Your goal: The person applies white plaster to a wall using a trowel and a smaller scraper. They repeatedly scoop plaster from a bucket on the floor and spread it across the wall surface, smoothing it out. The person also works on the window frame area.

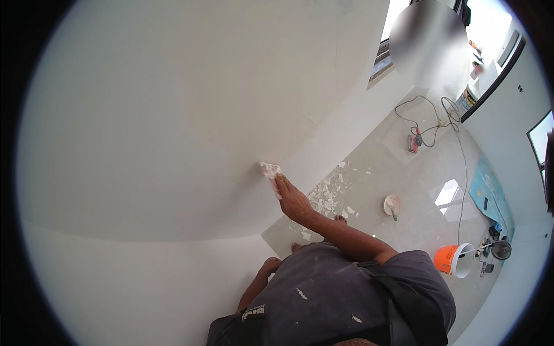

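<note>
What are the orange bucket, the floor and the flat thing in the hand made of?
The bucket: probably plastic, smooth, orange outside, white inside. The floor: perhaps tile or polished stone, glossy enough to mirror light. The flat thing in the right hand: dull, blotchy white and pinkish; I can't tell its material.

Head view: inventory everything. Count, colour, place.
Walls: several, whitish, both sides
Floor: 1, pale, right
Flakes: many, white, floor
Flat tool: 1, whitish, at wall
Round piece: 1, whitish, floor
Power tool: 1, reddish, right floor
Cord: 1, grey, right floor
Bucket: 1, orange and white, lower right
Small items: several, mostly dark, beside bucket
Sheet: 1, blue, right
Pail: 1, multicoloured, upper right
Openings: several, bright, upper right
Right hand: 1, bare, holding flat tool
Left hand: 1, bare, lower centre
Feet: 2, bare, floor
Shirt: 1, dark, bottom
</note>
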Tool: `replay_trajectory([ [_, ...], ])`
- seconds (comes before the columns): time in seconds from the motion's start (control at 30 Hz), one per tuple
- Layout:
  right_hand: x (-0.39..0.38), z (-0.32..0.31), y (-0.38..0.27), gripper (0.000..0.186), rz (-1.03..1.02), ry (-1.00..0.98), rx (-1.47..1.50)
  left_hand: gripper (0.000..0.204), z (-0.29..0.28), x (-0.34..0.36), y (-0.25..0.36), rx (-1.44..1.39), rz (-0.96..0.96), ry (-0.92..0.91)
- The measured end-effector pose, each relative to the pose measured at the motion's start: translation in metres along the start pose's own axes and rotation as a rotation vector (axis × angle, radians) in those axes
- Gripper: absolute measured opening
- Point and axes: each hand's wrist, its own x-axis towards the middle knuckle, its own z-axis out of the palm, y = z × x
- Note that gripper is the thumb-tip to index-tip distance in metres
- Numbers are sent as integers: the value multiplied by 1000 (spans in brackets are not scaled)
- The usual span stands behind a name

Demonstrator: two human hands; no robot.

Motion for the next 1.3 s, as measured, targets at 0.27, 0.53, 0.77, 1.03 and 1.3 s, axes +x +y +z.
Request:
replay_trajectory([
  [0.27,66,-64,71,62,587,385,481,33,-18,-4,31,-223,126,89],
  [0.53,88,-48,-9,61,359,390,204,33,-20,-28,19,-50,94,156],
  [0.77,62,-22,-74,68,64,274,90,29,-28,-37,17,-37,43,140],
  [1.03,42,13,-117,77,-132,84,39,28,-27,-32,17,-75,117,179],
  [1.3,12,1,-110,57,-23,-328,137,31,-20,-36,20,-30,78,160],
])
